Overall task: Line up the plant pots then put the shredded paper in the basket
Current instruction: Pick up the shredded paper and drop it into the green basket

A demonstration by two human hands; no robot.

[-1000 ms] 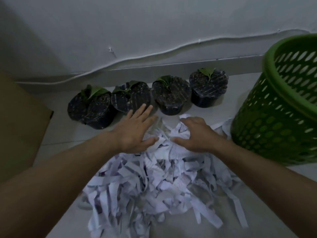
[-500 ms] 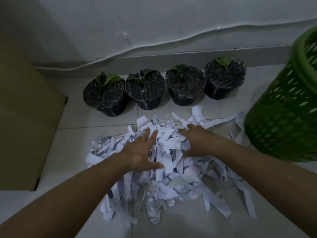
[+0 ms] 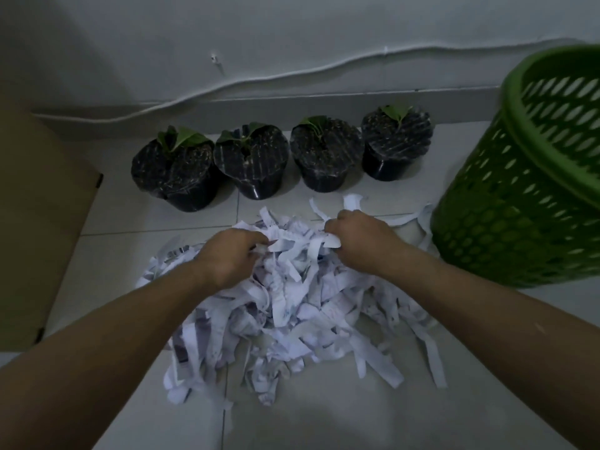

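Several black plant pots [image 3: 253, 160] with small green leaves stand in a row along the wall base. In front of them a heap of white shredded paper [image 3: 292, 313] lies on the tiled floor. My left hand [image 3: 230, 254] is curled into the heap's far left part, fingers closed around strips. My right hand [image 3: 360, 238] grips strips at the heap's far right part. The green perforated basket [image 3: 519, 196] stands upright to the right of the heap, close to my right hand.
A brown cardboard box [image 3: 35, 222] sits at the left, on the floor. A white cable [image 3: 292, 73] runs along the wall above the skirting. Loose paper strips [image 3: 418, 219] trail toward the basket's foot.
Both hands went from lying flat and open on the heap to closing their fingers around handfuls of strips. The view shifted slightly, bringing the basket further into frame.
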